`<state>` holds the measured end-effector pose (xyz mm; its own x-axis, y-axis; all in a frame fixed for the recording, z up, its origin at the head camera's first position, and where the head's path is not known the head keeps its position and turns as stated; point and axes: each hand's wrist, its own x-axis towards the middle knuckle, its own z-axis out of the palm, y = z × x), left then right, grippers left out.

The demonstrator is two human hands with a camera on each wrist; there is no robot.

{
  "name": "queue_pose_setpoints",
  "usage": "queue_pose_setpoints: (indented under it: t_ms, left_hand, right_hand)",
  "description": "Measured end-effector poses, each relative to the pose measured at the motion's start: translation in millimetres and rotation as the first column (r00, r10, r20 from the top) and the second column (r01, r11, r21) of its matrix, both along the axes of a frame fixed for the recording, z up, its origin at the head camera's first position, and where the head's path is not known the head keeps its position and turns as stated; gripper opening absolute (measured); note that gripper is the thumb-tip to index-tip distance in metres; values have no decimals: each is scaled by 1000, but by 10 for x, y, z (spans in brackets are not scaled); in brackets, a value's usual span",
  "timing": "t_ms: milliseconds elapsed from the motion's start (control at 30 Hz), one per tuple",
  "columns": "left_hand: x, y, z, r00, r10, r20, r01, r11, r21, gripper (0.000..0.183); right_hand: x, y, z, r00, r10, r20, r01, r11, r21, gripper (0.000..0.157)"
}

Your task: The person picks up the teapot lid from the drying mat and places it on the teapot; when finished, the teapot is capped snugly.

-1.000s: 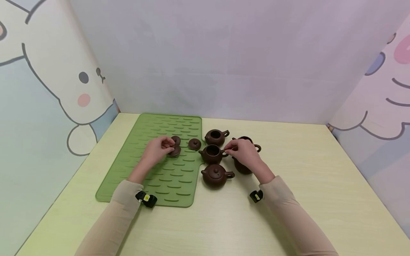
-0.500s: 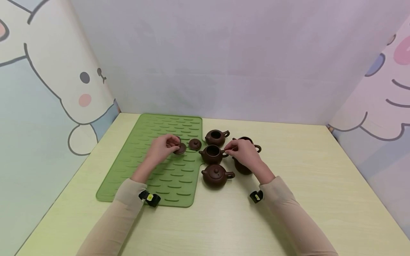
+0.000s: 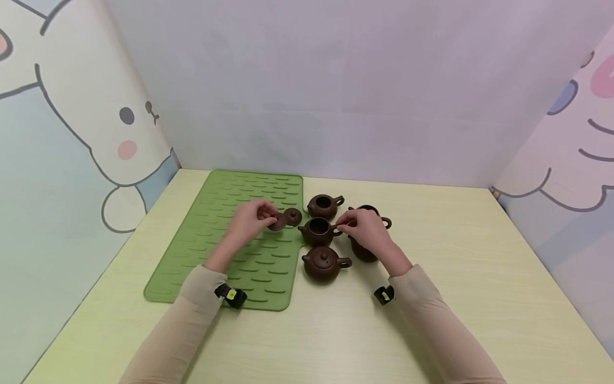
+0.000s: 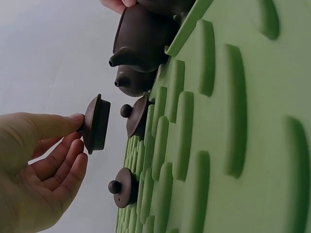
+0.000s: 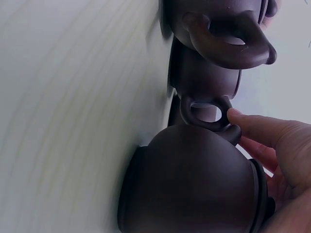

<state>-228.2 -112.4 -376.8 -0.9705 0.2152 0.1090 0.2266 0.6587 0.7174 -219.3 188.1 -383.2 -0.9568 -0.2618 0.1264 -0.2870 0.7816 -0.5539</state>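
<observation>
Above the green mat [image 3: 225,256], my left hand [image 3: 249,220] pinches a dark brown teapot lid [image 4: 97,125] by its knob, thumb on the near side. A second lid [image 3: 293,216] lies on the mat just beyond the held one. A third lid [image 4: 125,188] shows on the mat in the left wrist view; in the head view the hand hides it. Right of the mat stands a lidless teapot [image 3: 317,231], upright with its dark opening showing. My right hand [image 3: 366,230] pinches that teapot's handle [image 5: 206,121] between thumb and fingers.
A lidless teapot [image 3: 322,207] stands behind the gripped one, and a lidded teapot [image 3: 321,265] in front. Two more teapots are partly hidden by my right hand, the nearer body [image 5: 194,179] close beneath it. The pale wooden table [image 3: 460,277] extends to the right.
My left hand has moved right with the lid, from beside the farther lid toward the lid near the mat's right edge. The right hand keeps its place on the teapot handle.
</observation>
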Motion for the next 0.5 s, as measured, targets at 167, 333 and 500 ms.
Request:
queue_pose_setpoints:
  t_ms: [167,333,500]
  left_hand:
    - [-4,48,18,1000,-8,-1,8,1000,-5,19]
    - [-18,108,30,1000,-24,9,24,1000,11,21]
    - [-31,183,45,999,-46,-1,46,999,11,20]
  right_hand:
    - [7,-7,2,1000,7,-4,-7,1000,-4,6]
    - [2,-2,-9,1000,12,-6,-12,1000,-10,6]
    - [6,-1,-2,1000,9,-8,-10,1000,-13,6]
